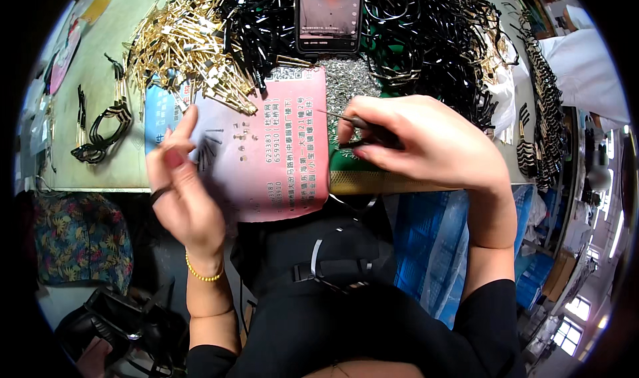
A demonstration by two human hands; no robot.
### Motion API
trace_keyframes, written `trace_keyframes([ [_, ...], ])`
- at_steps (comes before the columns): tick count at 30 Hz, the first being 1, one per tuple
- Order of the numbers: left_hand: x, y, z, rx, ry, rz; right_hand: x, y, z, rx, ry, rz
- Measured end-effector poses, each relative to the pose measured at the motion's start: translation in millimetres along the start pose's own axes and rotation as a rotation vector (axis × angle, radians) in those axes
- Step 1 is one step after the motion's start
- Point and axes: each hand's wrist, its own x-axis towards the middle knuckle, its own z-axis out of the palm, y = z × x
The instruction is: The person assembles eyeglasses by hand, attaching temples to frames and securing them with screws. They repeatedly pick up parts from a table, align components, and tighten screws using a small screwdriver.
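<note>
My right hand [426,138] is closed round a thin pointed tool [358,122] with a dark handle, its tip directed left over the pink printed sheet [309,158]. Fingers hide most of the handle, so its exact kind cannot be told. At the sheet's left side is my left hand [186,191], thumb bent in against curled fingers; whatever they pinch is too small or blurred to make out. Between the hands, several small metal pieces [243,138] and a few thin dark pins [210,148] lie on the sheet. Loose tiny silvery parts [356,78] are heaped beyond my right fingers.
Gold eyeglass temples [193,45] are piled at the back left, and black eyeglass frames [432,38] at the back right. A phone [329,15] stands between them. Bent eyeglass parts [103,128] lie at the far left. Blue crates [432,238] stand below the table's right front edge.
</note>
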Motion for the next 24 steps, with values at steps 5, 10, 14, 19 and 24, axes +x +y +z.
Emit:
trace_keyframes([
  [5, -15, 21, 17, -0.339, -0.354, -0.008, 30, -2, 29, -0.295, 0.158, -0.025],
  [10, -22, 3, 38, -0.218, -0.462, -0.090, -1, -9, 18, -0.364, 0.363, 0.099],
  [14, -32, -1, 48, -0.209, -0.403, -0.102, -62, -8, 28, -0.397, 0.196, 0.291],
  [19, -29, 6, 53, -0.128, -0.348, -0.047, -77, -14, 60, -0.408, 0.121, 0.376],
  [24, -17, 9, 45, -0.139, -0.196, -0.030, -72, -9, 63, -0.409, 0.148, 0.328],
])
